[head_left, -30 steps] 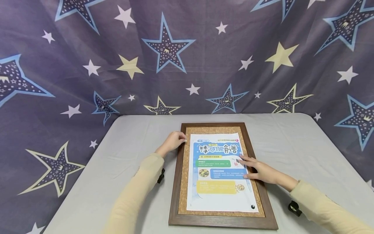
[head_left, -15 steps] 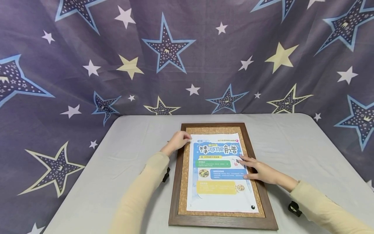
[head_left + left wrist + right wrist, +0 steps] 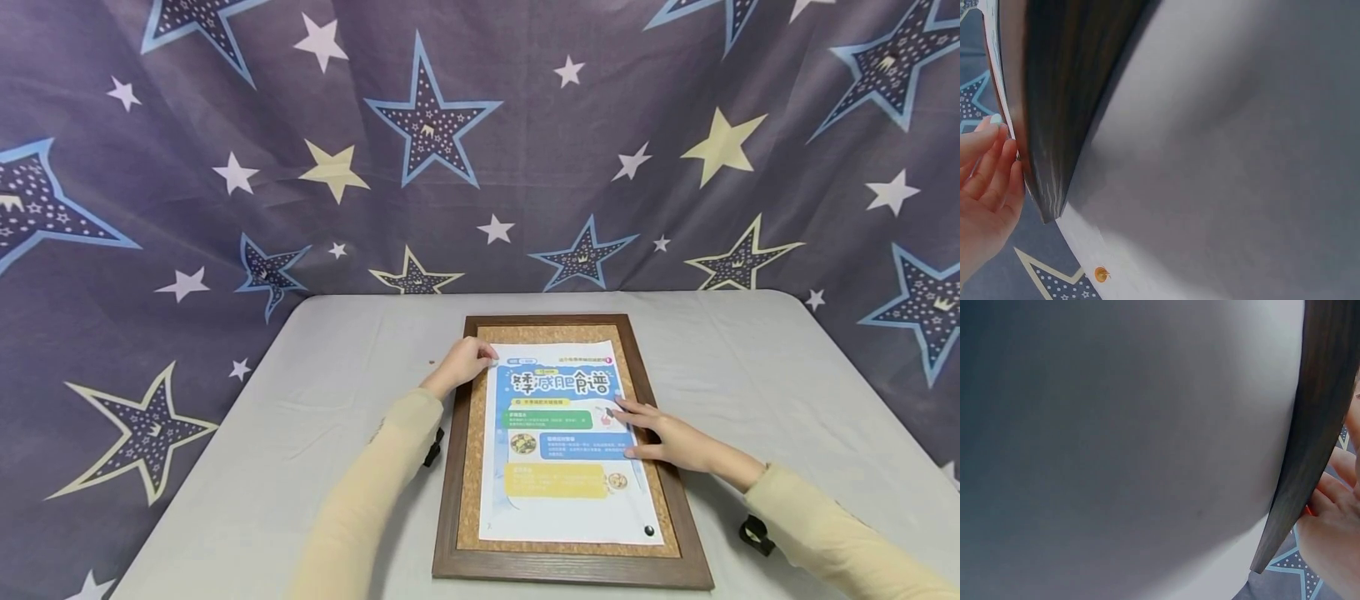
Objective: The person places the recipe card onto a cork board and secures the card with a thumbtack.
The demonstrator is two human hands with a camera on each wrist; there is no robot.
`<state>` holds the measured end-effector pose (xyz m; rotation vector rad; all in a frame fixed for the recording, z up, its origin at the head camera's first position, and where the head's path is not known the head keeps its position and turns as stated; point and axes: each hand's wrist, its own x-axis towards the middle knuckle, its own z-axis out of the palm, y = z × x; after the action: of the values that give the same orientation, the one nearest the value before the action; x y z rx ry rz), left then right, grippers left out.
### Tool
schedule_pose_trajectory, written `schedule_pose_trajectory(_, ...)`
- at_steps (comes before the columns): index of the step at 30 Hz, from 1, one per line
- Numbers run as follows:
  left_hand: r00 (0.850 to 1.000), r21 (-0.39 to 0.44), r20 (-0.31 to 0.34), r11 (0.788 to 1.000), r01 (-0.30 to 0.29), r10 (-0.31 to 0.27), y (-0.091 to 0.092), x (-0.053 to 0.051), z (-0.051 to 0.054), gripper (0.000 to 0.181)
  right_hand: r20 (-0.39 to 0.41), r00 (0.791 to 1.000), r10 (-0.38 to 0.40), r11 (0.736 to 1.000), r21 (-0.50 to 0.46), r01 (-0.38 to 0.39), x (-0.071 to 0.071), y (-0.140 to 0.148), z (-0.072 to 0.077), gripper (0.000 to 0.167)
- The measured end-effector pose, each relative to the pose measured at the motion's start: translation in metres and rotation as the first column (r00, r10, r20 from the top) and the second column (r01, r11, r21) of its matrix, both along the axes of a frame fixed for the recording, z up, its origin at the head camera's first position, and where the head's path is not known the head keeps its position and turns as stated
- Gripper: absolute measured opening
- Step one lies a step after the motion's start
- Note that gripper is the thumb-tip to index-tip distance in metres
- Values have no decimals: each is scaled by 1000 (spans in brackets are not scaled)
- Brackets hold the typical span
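Note:
A printed poster [image 3: 562,517] with Chinese lettering lies on a cork board [image 3: 547,335] in a brown wooden frame [image 3: 570,568]. My left hand [image 3: 461,364] is at the poster's upper left corner, pinching a small white thumbtack [image 3: 995,119] between thumb and fingertip. Whether its point touches the paper is hidden. Spread fingers of my right hand [image 3: 671,439] rest on the poster's right edge, the palm over the frame's right side. A black thumbtack [image 3: 649,530] sits in the poster's lower right corner.
An orange thumbtack [image 3: 1102,274] lies on the pale cloth-covered table [image 3: 300,467], left of the frame. Behind the table hangs a dark curtain [image 3: 525,167] printed with stars. Both wrists carry black straps.
My left hand has moved right, from the frame's left side onto the poster's upper left corner. The orange thumbtack on the table has come into sight. My right hand stays put.

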<state>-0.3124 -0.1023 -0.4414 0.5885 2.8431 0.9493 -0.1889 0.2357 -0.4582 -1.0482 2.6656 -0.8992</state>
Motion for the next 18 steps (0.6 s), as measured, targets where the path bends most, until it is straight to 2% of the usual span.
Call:
schedule_pose_trajectory(5,1000,-14,16,1000,-9,9,3,0,1,12,-73,997,29,999,-20,-31,0,1,-1,60)
schedule_pose_trajectory(12,998,-1,50,1000,-27,28,5,-2,2,12,16,1000,-15,1000,16,15,-1,0,0,62)
schedule_pose_trajectory(18,997,10,76,999,-31,30,4,-4,3,12,32,999,-22,999,41,21,0,-1,2,63)
